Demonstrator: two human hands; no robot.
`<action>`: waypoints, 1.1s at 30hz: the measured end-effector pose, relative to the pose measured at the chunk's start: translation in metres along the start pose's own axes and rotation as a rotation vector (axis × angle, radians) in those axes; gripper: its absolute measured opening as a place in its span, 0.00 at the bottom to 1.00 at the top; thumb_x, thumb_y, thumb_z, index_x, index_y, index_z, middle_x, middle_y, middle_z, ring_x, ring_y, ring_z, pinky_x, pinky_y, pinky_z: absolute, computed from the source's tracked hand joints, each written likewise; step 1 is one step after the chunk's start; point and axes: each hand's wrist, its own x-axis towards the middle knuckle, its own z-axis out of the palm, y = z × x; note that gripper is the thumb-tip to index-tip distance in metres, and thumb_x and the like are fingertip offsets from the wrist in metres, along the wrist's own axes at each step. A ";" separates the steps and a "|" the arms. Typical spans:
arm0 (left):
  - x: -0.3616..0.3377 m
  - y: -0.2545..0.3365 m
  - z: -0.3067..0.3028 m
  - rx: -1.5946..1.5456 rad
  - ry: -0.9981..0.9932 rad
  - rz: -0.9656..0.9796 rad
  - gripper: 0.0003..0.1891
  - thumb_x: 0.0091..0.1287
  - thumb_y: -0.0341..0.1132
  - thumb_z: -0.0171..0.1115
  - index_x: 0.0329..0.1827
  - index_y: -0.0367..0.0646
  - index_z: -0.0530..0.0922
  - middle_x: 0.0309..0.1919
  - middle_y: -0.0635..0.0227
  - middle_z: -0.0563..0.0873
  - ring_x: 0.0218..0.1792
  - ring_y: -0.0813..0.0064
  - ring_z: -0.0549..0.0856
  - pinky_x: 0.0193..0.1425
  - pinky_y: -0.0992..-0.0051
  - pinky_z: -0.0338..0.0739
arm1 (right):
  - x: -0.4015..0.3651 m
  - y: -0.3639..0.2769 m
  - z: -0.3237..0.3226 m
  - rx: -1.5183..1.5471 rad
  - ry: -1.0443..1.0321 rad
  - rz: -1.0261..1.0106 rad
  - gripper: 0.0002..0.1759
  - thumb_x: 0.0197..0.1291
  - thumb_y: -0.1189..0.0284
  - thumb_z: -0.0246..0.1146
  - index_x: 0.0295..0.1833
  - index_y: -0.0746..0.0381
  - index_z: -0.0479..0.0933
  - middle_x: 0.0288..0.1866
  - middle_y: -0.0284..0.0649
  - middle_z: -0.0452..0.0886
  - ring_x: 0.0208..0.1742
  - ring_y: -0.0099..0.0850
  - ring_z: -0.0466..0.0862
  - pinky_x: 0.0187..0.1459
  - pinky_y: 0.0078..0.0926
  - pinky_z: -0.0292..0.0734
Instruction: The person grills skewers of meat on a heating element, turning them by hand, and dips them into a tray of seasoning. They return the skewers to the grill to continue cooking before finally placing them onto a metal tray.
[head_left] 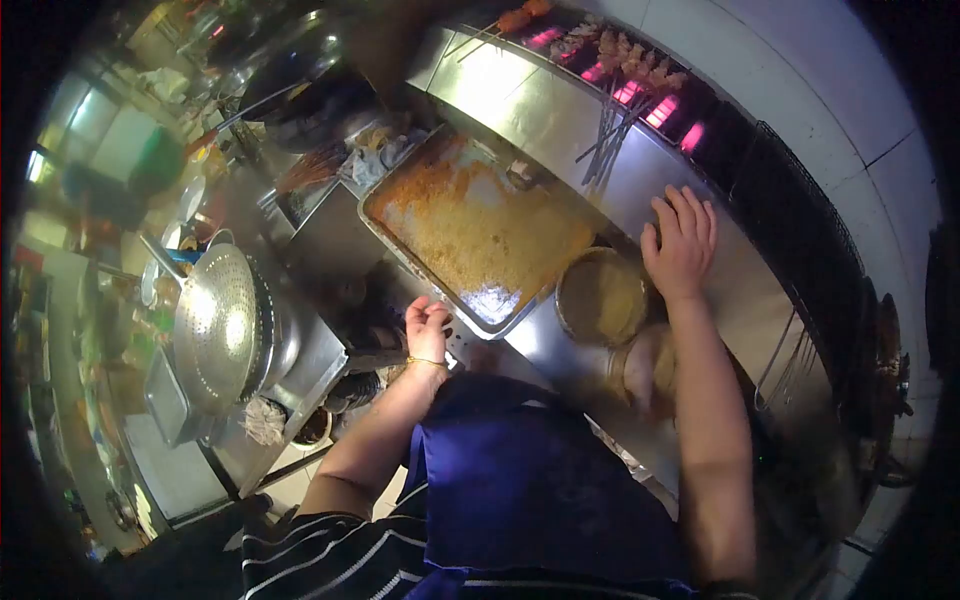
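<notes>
Skewers [637, 66] lie over the glowing grill [660, 110], beyond the right hand [682, 240], which is open and empty; its fingers could burn by reaching too near. The left hand [427, 330] curls loosely beside the tray [491, 332]; I cannot tell its grip, but a bump could spill powder [500, 235].

Head view, one: worn on the person's head, facing forward and down over the apron [540, 480], both forearms and the metal counter [545, 345]; wide, round-edged.
</notes>
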 end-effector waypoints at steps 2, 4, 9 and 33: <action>-0.012 -0.008 0.003 0.067 -0.024 -0.055 0.21 0.63 0.31 0.59 0.59 0.45 0.68 0.46 0.68 0.79 0.38 0.76 0.79 0.42 0.75 0.75 | 0.000 0.000 -0.002 -0.005 -0.039 0.003 0.20 0.52 0.68 0.63 0.53 0.56 0.78 0.63 0.37 0.74 0.69 0.37 0.68 0.71 0.46 0.56; -0.018 -0.026 -0.010 0.155 -0.117 -0.080 0.21 0.63 0.31 0.60 0.60 0.44 0.67 0.43 0.67 0.81 0.37 0.76 0.80 0.41 0.75 0.76 | 0.002 -0.001 -0.003 -0.007 -0.048 -0.006 0.21 0.52 0.68 0.63 0.54 0.56 0.77 0.63 0.38 0.74 0.69 0.38 0.68 0.71 0.47 0.56; -0.024 -0.043 -0.064 0.427 -0.592 -0.382 0.15 0.64 0.32 0.62 0.53 0.42 0.75 0.32 0.70 0.83 0.31 0.77 0.81 0.36 0.77 0.76 | 0.005 -0.005 -0.006 -0.048 -0.066 -0.009 0.25 0.52 0.67 0.63 0.58 0.55 0.75 0.66 0.39 0.71 0.70 0.39 0.67 0.72 0.48 0.55; 0.050 0.068 -0.117 1.778 -0.277 0.321 0.17 0.63 0.48 0.58 0.48 0.51 0.81 0.41 0.60 0.86 0.46 0.57 0.83 0.52 0.60 0.75 | 0.005 -0.003 -0.006 -0.034 -0.068 -0.005 0.22 0.50 0.67 0.62 0.55 0.54 0.76 0.63 0.40 0.73 0.67 0.38 0.69 0.71 0.49 0.57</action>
